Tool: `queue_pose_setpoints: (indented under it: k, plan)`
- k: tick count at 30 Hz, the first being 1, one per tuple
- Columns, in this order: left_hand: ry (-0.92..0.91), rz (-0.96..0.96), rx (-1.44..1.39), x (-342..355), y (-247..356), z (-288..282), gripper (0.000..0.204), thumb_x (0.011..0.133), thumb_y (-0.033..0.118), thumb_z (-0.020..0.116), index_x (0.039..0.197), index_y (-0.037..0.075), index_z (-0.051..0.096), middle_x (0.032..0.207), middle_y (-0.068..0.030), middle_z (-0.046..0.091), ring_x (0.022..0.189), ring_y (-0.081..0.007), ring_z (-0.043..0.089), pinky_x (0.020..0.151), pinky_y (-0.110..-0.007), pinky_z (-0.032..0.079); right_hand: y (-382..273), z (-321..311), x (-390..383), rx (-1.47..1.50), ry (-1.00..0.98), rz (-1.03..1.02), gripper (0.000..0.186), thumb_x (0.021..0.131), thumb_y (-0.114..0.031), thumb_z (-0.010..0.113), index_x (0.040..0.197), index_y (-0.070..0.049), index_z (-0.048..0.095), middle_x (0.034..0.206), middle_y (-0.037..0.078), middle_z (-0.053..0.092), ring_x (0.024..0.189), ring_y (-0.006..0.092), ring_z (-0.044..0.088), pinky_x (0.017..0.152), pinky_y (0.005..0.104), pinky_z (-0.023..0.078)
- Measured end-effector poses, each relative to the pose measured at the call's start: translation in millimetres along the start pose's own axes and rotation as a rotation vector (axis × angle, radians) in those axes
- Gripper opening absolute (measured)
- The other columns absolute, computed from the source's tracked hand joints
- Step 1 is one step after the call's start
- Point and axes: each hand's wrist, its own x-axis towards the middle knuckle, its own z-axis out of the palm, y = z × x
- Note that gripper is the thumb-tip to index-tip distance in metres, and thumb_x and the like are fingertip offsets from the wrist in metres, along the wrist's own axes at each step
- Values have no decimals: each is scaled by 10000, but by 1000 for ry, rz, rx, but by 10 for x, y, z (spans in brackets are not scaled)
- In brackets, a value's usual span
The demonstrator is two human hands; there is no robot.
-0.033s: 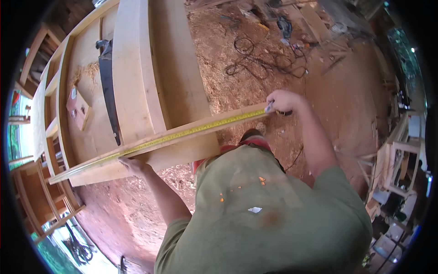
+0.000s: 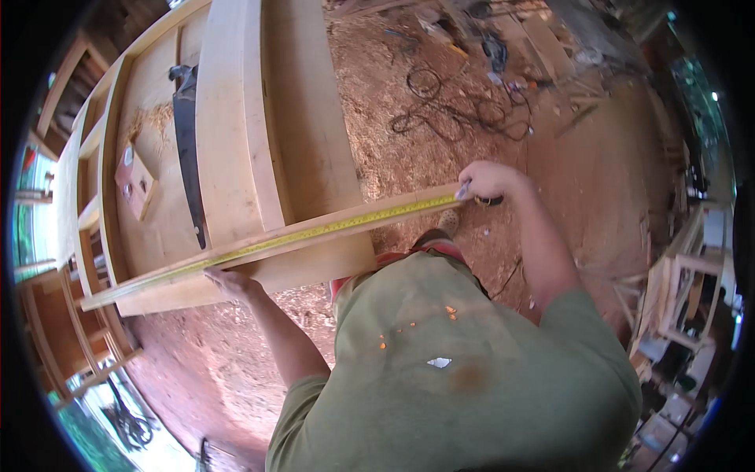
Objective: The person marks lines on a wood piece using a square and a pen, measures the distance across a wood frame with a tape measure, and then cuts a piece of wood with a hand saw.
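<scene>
A long wooden strip [image 2: 425, 198] lies slantwise across the near end of a wooden frame [image 2: 255, 118]. Stretched along its top is the yellow blade of a tape measure [image 2: 346, 224]. My right hand [image 2: 494, 179] is closed at the strip's right end, pinching the tape measure there; a dark rounded part shows under the fingers. Whether it also grips the wood, I cannot tell. Farther left, my left hand [image 2: 230, 285] holds the near edge of the strip, thumb at the edge, its other fingers mostly hidden below.
A dark handsaw [image 2: 186, 134] and a small wooden block [image 2: 135, 182] rest on the panel, beside wood shavings [image 2: 157, 118]. Black cable [image 2: 464, 110] lies looped on the dirt floor, near scattered scraps and tools. Wooden frames [image 2: 692, 291] stand at right.
The view has shifted slightly, and the strip's left end sits a little higher and farther left in the picture. Both hands keep their places on the strip and tape.
</scene>
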Motion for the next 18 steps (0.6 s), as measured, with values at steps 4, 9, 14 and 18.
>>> queue_pose_setpoints:
  k: [4,9,14,18]
  plan:
    - [-66,-164,50,-548,136,366,850,1017,588,403,1568,-18,177,1568,-261,300,1377,-374,405,1122,-438,383,-27,-142,67,-9,-136,-59,307,872,-348,745,947,-50,739,777,76,689,716,177,621,651,359,482]
    - [-81,-65,92,-1194,-31,633,857,1017,527,469,1546,-78,172,1541,-280,321,1367,-358,416,1113,-425,372,-8,-190,213,-69,-245,-165,388,899,-389,701,1016,-21,734,854,119,716,791,207,654,716,377,500]
    - [-81,30,213,-1253,-259,610,770,1039,499,439,1473,-129,335,1555,-270,295,1418,-313,349,1142,-383,314,41,-164,244,-70,-254,-282,429,901,-419,681,1013,-9,731,846,166,712,780,254,677,713,399,511]
    - [-141,45,154,-1263,-198,572,717,1049,485,421,1430,-123,417,1569,-259,276,1449,-323,291,1167,-382,270,66,-233,247,30,-288,-335,466,904,-419,667,992,36,721,826,203,700,755,293,675,703,410,516]
